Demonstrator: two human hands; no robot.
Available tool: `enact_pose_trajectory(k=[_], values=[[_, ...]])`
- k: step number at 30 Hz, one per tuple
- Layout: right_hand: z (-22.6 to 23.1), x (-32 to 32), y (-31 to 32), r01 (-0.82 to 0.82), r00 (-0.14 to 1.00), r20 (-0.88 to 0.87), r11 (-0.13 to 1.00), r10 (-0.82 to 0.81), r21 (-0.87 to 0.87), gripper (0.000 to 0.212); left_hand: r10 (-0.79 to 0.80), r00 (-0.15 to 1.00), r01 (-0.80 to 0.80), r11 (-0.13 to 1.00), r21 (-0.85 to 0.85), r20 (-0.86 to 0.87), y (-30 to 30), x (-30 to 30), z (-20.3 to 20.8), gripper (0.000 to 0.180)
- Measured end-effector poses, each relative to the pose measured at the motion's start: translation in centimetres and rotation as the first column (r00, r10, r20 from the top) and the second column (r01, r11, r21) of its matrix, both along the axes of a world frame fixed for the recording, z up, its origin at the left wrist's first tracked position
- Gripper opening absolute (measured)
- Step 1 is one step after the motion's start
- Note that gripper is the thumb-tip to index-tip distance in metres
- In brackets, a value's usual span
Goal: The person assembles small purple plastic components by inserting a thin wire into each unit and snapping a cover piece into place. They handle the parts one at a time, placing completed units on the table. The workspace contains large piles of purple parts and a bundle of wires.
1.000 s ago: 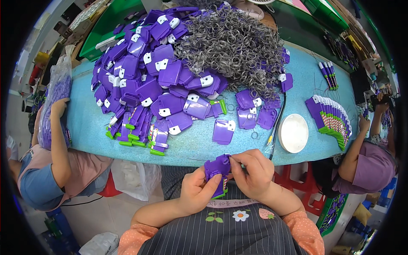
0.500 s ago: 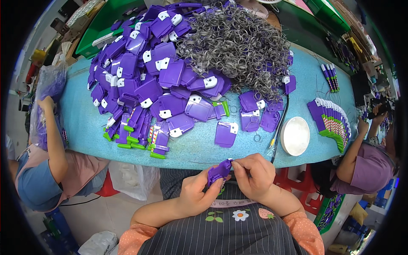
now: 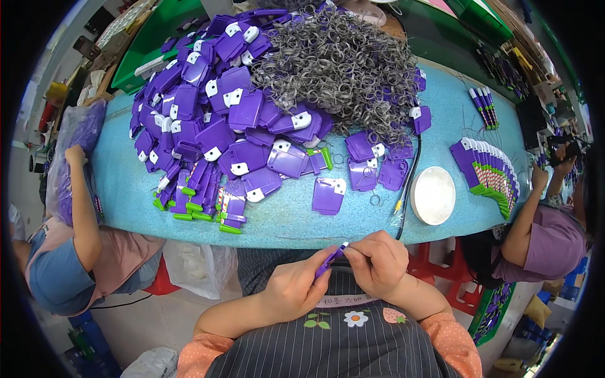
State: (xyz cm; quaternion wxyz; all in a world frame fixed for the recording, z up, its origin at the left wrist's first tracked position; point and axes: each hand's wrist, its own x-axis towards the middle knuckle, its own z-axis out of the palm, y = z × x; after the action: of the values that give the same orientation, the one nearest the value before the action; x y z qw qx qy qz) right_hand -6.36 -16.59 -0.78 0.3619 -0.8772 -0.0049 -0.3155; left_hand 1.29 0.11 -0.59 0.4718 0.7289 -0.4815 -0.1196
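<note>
left hand [image 3: 291, 282], right hand [image 3: 380, 263]: grips pinched on purple piece [image 3: 325, 265]; blue tabletop [image 3: 277, 220], wire-ring heap [image 3: 337, 72]; pale floor [image 3: 135, 324]

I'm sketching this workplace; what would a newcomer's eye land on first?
Likely the heap of purple pieces toward the far left of the blue table, together with the tangled mound of grey rings at its right. Next comes the neat fan of pieces with green ends, right of the white bowl. Near the table's front edge, the left hand and right hand hold one small purple part.
</note>
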Motion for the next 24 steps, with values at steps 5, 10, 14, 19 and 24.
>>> enact_pose_trajectory(k=[5,10,14,19,24], values=[[-0.1,-0.2,0.1,-0.032,0.990,-0.133,0.992,0.049,0.125,0.011,-0.054,0.987,0.057,0.998,-0.014,0.150,-0.1,-0.1,-0.1,0.042],[0.2,1.4,-1.7,-0.296,0.901,-0.225,0.904,0.371,0.307,0.008,-0.216,0.976,0.214,0.975,0.063,0.037,-0.2,0.3,0.1,0.040],[-0.1,3.2,-3.7,0.132,0.973,-0.231,0.841,-0.008,0.524,0.009,-0.340,0.801,0.441,0.892,0.101,-0.493,0.2,1.0,0.7,0.032],[0.8,2.5,-1.4,0.015,0.929,-0.304,0.797,0.213,0.604,0.021,0.123,0.434,-0.296,0.955,-0.012,-0.893,-0.3,0.5,1.5,0.026],[0.2,1.5,0.5,-0.090,0.931,-0.242,0.814,0.274,0.573,0.026,0.204,0.968,-0.201,0.979,-0.039,0.142,-0.6,1.0,0.1,0.031]])
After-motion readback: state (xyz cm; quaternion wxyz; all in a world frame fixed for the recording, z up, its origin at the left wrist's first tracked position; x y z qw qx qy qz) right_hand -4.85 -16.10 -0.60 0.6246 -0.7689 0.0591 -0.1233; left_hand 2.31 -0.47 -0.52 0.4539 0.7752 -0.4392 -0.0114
